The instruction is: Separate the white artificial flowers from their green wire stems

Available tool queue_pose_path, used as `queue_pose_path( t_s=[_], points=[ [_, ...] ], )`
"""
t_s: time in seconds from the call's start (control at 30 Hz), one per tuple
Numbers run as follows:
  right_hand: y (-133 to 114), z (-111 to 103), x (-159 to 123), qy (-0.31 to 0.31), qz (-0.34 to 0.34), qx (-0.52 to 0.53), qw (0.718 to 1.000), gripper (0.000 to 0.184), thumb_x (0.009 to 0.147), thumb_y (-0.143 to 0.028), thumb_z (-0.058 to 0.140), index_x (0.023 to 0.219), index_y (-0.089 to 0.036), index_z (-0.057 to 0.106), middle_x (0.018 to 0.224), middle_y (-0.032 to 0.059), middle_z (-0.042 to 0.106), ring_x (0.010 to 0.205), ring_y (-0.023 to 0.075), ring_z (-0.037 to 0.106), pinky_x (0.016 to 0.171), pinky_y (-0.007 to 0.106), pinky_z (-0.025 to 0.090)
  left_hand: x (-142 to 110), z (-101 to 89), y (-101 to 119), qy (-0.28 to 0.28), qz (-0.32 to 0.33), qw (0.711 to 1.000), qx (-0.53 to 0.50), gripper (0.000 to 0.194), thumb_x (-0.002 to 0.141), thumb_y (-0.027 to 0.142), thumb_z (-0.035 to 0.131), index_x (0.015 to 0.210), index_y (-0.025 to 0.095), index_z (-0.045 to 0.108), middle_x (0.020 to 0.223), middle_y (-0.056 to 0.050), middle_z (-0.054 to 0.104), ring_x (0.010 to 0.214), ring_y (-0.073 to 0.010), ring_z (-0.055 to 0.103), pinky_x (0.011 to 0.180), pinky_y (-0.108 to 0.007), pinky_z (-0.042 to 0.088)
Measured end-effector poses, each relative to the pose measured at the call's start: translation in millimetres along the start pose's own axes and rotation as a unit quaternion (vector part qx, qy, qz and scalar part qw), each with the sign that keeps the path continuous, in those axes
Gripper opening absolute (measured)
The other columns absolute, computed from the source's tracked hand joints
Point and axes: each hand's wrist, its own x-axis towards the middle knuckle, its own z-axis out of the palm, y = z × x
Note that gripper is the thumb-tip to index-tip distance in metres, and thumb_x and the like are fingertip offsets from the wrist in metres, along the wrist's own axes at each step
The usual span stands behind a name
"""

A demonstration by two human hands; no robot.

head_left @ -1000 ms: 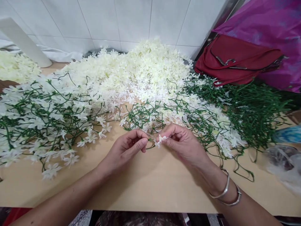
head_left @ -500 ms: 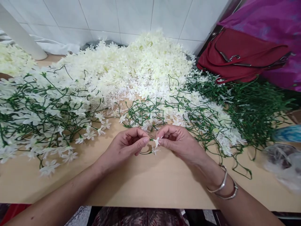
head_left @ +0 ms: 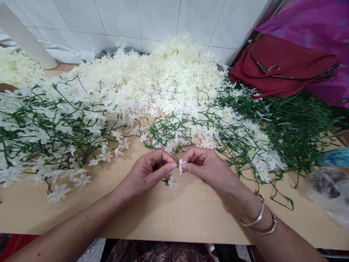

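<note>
The left hand (head_left: 152, 170) pinches a green stem (head_left: 178, 166) between thumb and finger, only its tip showing. Just to its right, the right hand (head_left: 208, 168) has thumb and finger closed on a white flower (head_left: 181, 166), between the two hands. A second flower (head_left: 171, 181) shows just below the left fingertips. Beyond both hands lie tangled stems (head_left: 169, 125), then a flower heap (head_left: 166, 74); left of the left hand, stemmed flowers (head_left: 58, 125).

The lower flower (head_left: 171, 182) has seemingly swung left.
</note>
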Motion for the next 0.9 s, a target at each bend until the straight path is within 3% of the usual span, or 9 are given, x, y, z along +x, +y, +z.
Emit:
queue_pose_path(
  t_s=[0.3, 0.5, 0.67, 0.9],
  points=[
    [1.0, 3.3, 0.2, 0.002, -0.009, -0.017, 1.0, 0.034, 0.077, -0.049, 0.089, 0.078, -0.02, 0.07, 0.071, -0.0012, 0.066, 0.066, 0.013, 0.056, 0.063, 0.027, 0.046, 1.3, 4.6, -3.0, 0.034, 0.015, 0.999, 0.004, 0.028, 0.099, 0.04, 0.066, 0.085, 0.016, 0.064, 0.077, -0.002, 0.063, 0.07, -0.0124, 0.055, 0.066, -0.025, 0.044],
    [2.9, -1.7, 0.7, 0.026, -0.026, -0.007, 0.999, 0.028, 0.08, -0.043, 0.087, 0.079, -0.021, 0.071, 0.072, -0.0019, 0.066, 0.066, 0.0127, 0.056, 0.064, 0.027, 0.047, 1.1, 5.2, -0.3, 0.027, 0.01, 1.0, -0.007, 0.023, 0.098, 0.037, 0.069, 0.102, 0.015, 0.072, 0.087, -0.005, 0.071, 0.074, -0.0128, 0.061, 0.065, -0.024, 0.048],
    [3.6, -0.7, 0.7, 0.026, -0.019, -0.016, 0.999, 0.028, 0.078, -0.043, 0.088, 0.078, -0.021, 0.071, 0.072, -0.0008, 0.068, 0.067, 0.0129, 0.058, 0.064, 0.027, 0.048, 0.5, 7.2, -2.9, 0.054, -0.011, 0.998, -0.019, 0.025, 0.097, 0.039, 0.07, 0.095, 0.014, 0.071, 0.073, -0.002, 0.071, 0.068, -0.0131, 0.066, 0.066, -0.024, 0.054],
    [5.7, 2.7, 0.9, 0.017, -0.021, -0.02, 0.999, 0.03, 0.079, -0.046, 0.087, 0.077, -0.021, 0.071, 0.074, 0.0008, 0.07, 0.07, 0.0147, 0.061, 0.067, 0.028, 0.051, -0.3, 6.1, -1.3, 0.043, 0.017, 0.999, 0.004, 0.021, 0.099, 0.036, 0.068, 0.092, 0.016, 0.07, 0.075, -0.003, 0.077, 0.072, -0.0146, 0.072, 0.072, -0.026, 0.056]
  ],
)
